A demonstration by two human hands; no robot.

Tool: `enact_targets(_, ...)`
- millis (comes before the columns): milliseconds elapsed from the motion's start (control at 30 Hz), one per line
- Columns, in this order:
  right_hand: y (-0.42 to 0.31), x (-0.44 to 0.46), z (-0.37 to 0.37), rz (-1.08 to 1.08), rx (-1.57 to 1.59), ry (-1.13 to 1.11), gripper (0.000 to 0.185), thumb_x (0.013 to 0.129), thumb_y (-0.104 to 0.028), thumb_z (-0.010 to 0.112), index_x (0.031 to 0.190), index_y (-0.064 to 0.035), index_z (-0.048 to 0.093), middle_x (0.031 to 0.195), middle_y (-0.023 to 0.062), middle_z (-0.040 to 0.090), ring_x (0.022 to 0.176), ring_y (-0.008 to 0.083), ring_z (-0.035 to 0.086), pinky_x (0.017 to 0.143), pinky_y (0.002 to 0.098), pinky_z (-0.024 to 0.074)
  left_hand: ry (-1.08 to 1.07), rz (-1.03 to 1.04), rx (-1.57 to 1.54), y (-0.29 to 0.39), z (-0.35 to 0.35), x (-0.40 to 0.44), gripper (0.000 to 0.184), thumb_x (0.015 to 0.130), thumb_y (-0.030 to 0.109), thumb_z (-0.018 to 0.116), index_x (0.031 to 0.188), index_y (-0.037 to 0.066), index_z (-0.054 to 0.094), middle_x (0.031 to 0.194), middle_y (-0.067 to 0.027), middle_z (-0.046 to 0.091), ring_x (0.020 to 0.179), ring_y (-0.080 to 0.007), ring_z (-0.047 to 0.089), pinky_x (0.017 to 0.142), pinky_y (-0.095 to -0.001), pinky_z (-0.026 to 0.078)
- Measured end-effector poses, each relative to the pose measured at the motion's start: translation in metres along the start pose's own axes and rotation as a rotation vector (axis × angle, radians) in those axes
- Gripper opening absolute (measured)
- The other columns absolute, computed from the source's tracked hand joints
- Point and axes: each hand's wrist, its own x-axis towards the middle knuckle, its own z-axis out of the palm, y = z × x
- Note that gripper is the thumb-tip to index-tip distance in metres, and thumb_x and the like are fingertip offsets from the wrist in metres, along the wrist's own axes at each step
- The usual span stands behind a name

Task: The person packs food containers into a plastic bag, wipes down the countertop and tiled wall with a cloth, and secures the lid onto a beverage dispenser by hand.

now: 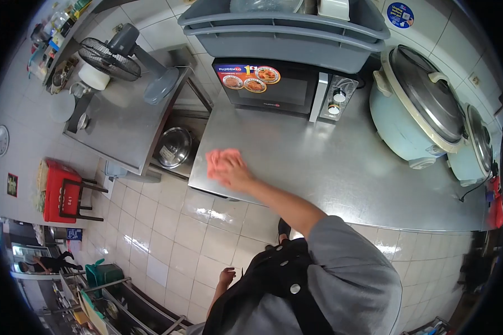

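Right grip is holding a bunched pink cloth, fingers lying over it; how far they are curling underneath cannot be told. Cloth is resting under this grip, near the left end of the steel worktop. Microwave is standing beyond the grip and to its right, carrying stacked grey tubs. Left grip is hanging beside the black apron; cannot tell whether it is holding anything.

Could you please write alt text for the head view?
A person's right hand holds a pink cloth near the front-left corner of a steel counter; the left hand hangs low. A microwave and two lidded cookers stand on the counter.
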Motion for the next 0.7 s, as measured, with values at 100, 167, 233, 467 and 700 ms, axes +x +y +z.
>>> enact_targets(100, -0.045, -0.067, -0.023, -0.021, -0.015, -0.003, 0.041, 0.084, -0.026, 0.06, 0.124, -0.0309, 0.059, 0.139, 0.0086, 0.041, 0.135, 0.0294, 0.028, 0.112, 0.0492, 0.0217, -0.022, 0.014, 0.132, -0.016, 0.002, -0.016, 0.031, 0.077, 0.015, 0.067, 0.108, 0.008, 0.067, 0.086, -0.0123, 0.071, 0.071, -0.0177, 0.068, 0.06, -0.0317, 0.053)
enact_targets(167, -0.041, -0.115, -0.039, 0.029, -0.055, -0.001, 0.045, 0.083, -0.021, 0.06, 0.127, -0.0308, 0.057, 0.138, 0.0079, 0.043, 0.135, 0.0278, 0.03, 0.112, 0.0475, 0.0229, -0.047, 0.199, 0.338, -0.02, 0.004, -0.012, 0.03, 0.077, 0.015, 0.068, 0.107, 0.008, 0.067, 0.085, -0.0119, 0.071, 0.068, -0.0169, 0.068, 0.058, -0.0313, 0.053)
enact_targets(233, -0.029, -0.175, -0.058, -0.028, -0.277, 0.1, 0.05, 0.081, -0.012, 0.057, 0.127, -0.0304, 0.057, 0.139, 0.005, 0.042, 0.135, 0.0263, 0.03, 0.113, 0.0444, 0.0228, -0.069, 0.083, 0.189, -0.023, -0.002, -0.008, 0.03, 0.077, 0.015, 0.068, 0.107, 0.008, 0.067, 0.085, -0.0122, 0.071, 0.069, -0.017, 0.069, 0.059, -0.0311, 0.053)
enact_targets(467, -0.003, -0.396, -0.198, 0.429, -0.44, 0.028, 0.06, 0.072, -0.001, 0.061, 0.127, -0.0237, 0.055, 0.135, 0.0055, 0.045, 0.131, 0.0307, 0.035, 0.109, 0.0456, 0.0321, 0.016, 0.093, 0.158, 0.008, 0.012, 0.004, 0.031, 0.081, 0.01, 0.062, 0.111, 0.006, 0.063, 0.087, -0.0094, 0.07, 0.072, -0.0179, 0.067, 0.061, -0.031, 0.051)
enact_targets(700, 0.002, -0.522, -0.279, 1.109, -0.622, 0.379, 0.052, 0.073, 0.005, 0.056, 0.122, -0.0141, 0.055, 0.119, 0.0113, 0.054, 0.114, 0.0356, 0.048, 0.091, 0.0462, 0.0412, -0.101, 0.087, 0.159, -0.003, 0.035, -0.012, 0.03, 0.081, 0.005, 0.062, 0.111, 0.005, 0.061, 0.086, -0.0075, 0.069, 0.074, -0.0163, 0.066, 0.069, -0.0329, 0.052)
